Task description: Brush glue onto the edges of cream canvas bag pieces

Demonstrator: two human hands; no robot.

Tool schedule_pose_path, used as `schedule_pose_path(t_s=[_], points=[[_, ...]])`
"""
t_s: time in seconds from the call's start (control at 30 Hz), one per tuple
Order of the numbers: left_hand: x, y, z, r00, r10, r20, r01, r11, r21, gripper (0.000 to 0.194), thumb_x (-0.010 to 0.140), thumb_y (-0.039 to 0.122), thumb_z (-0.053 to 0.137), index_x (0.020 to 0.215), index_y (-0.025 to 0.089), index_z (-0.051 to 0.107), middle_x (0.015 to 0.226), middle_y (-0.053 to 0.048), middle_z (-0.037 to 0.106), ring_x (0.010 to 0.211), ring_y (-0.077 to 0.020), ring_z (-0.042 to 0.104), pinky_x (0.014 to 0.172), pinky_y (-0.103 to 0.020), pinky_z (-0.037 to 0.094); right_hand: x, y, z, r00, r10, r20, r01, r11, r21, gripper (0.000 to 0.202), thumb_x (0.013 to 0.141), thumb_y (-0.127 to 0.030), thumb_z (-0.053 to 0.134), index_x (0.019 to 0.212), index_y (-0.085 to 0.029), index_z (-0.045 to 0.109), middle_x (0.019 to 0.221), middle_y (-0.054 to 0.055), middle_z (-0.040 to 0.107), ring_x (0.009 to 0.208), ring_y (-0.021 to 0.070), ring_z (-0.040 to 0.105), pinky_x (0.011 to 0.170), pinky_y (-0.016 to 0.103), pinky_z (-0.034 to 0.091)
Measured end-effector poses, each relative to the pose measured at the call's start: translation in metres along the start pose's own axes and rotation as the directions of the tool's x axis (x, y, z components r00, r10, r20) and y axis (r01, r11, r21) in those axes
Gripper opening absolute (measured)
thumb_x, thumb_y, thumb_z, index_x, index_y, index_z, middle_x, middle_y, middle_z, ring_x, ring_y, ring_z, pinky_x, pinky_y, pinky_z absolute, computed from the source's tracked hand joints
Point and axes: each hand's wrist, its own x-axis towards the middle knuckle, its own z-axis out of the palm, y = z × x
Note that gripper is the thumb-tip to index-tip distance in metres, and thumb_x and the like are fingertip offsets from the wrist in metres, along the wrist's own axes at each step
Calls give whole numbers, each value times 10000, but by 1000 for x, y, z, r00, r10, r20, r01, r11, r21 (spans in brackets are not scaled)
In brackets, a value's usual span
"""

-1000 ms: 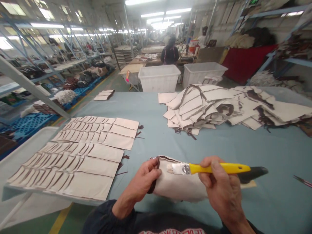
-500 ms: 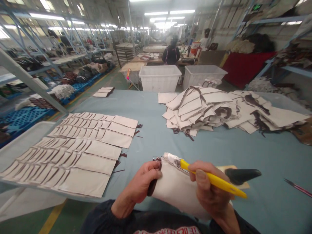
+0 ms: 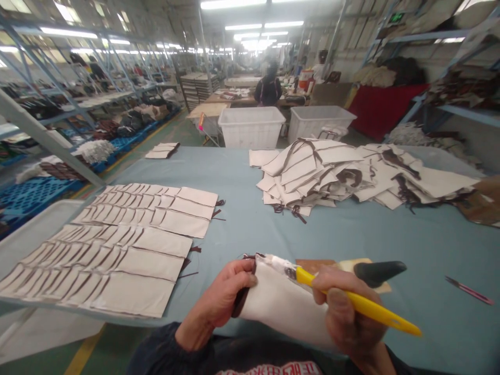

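My left hand (image 3: 222,294) pinches the dark-edged left end of a cream fabric panel (image 3: 285,307), held up above the table's near edge. In my right hand (image 3: 347,307) is a paintbrush (image 3: 359,304) with a yellow handle. Its bristles, coated in something white, lie along the panel's upper edge near the left corner. Behind my right hand a dark, tapered object (image 3: 380,272) rests on a yellowish piece, and a brown flat piece (image 3: 314,264) lies beside it. My right hand covers the panel's right end.
Overlapping cream panels (image 3: 156,276) lie in rows at the left of the blue-grey table (image 3: 234,229). A loose heap of panels (image 3: 312,172) covers the back right. Pink-handled snips (image 3: 469,290) lie far right. White bins (image 3: 252,127) and a person (image 3: 268,88) are beyond.
My right hand has moved the brush to the right and slightly down along the panel's edge. My left hand keeps its hold. The view has shifted a little.
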Motion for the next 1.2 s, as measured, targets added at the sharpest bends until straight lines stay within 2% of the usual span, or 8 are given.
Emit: schedule_pose_path(t_s=[0.2, 0.43, 0.57, 0.7, 0.8, 1.0, 1.1, 1.2], points=[[1, -1, 2, 999, 8, -52, -9, 1000, -17, 316, 657, 302, 749, 910, 116, 786, 721, -37, 704, 640, -128, 569, 602, -209, 421, 11, -1, 3, 981, -160, 107, 171, 979, -109, 204, 982, -163, 538, 859, -259, 669, 625, -41, 692, 483, 139, 632, 509, 262, 501], [4, -5, -2, 994, -13, -111, 11, 1000, -17, 332, 646, 316, 769, 913, 120, 774, 738, -30, 696, 653, -129, 562, 625, -217, 420, -6, -4, -12, 996, -85, -4, 83, 987, -135, 248, 1062, -300, 521, 882, -253, 684, 658, -10, 687, 567, 165, 669, 565, 301, 534], [4, -6, -3, 991, 17, -131, -14, 1000, 24, 349, 668, 345, 763, 937, 124, 788, 772, -38, 714, 689, -143, 574, 641, -222, 433, -14, -5, -14, 992, -124, 32, 128, 966, -224, 238, 1043, -267, 522, 851, -258, 664, 638, -21, 690, 572, 166, 683, 567, 291, 540], [8, -13, -3, 990, 103, -95, -84, 979, 184, 330, 789, 400, 727, 1000, 154, 789, 812, -30, 716, 743, -159, 575, 683, -240, 453, -13, -1, -1, 978, -154, 139, 182, 959, -217, 172, 991, -166, 547, 914, -266, 663, 679, -11, 712, 562, 179, 675, 570, 301, 546], [11, -19, -1, 983, 171, -62, -143, 938, 314, 308, 866, 408, 694, 1025, 161, 783, 888, -41, 733, 810, -175, 589, 752, -256, 477, -5, -6, 14, 971, -171, 170, 202, 962, -184, 158, 1014, -169, 524, 937, -256, 632, 649, -16, 681, 512, 166, 633, 530, 289, 510], [10, -17, 0, 974, 224, -25, -194, 890, 414, 317, 891, 416, 692, 1066, 162, 767, 919, -51, 733, 819, -189, 593, 761, -269, 489, 5, -19, 30, 942, -263, 208, 287, 953, -96, 188, 1056, -199, 448, 964, -241, 607, 623, -24, 649, 472, 141, 568, 499, 281, 457], [10, -19, -6, 948, 317, -5, -271, 819, 505, 253, 957, 366, 602, 997, 177, 765, 939, -60, 739, 867, -207, 622, 834, -296, 512, -5, -16, 28, 963, -186, 195, 198, 979, -45, 206, 1074, -242, 459, 962, -250, 631, 631, -25, 650, 501, 137, 590, 529, 270, 484], [10, -28, -16, 886, 459, 58, -369, 624, 689, 278, 1017, 283, 508, 882, 185, 730, 823, -55, 697, 770, -190, 603, 759, -292, 496, -12, -11, 20, 992, 125, 29, -127, 988, 84, 245, 1085, -286, 481, 919, -254, 658, 593, -44, 605, 490, 125, 568, 507, 238, 476]])
